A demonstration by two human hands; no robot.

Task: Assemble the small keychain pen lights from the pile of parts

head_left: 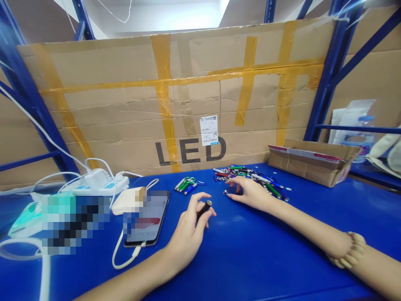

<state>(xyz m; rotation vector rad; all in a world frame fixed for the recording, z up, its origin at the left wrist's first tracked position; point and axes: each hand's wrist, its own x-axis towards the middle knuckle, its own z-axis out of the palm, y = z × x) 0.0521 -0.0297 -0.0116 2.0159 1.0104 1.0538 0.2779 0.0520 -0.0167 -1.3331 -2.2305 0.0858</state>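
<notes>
My left hand (193,221) is closed around a small black tube, a mini flashlight by its look (204,209), its round end tilted up. My right hand (246,193) is at the near edge of a heap of small metal tubes (238,172) in green, blue, red, black and silver, some with clips or rings. Its thumb and forefinger are apart. At the thumb tip is a tiny silver piece (225,192), touching or almost touching it. A smaller group of green, blue and silver tubes (188,185) lies beyond my left hand.
A phone (153,217) on a cable, a cream power bank (128,200) and a white power strip (106,186) are on the left of the blue table (250,259). An open cardboard tray (307,165) stands back right. A large cardboard sheet (125,113) closes the back.
</notes>
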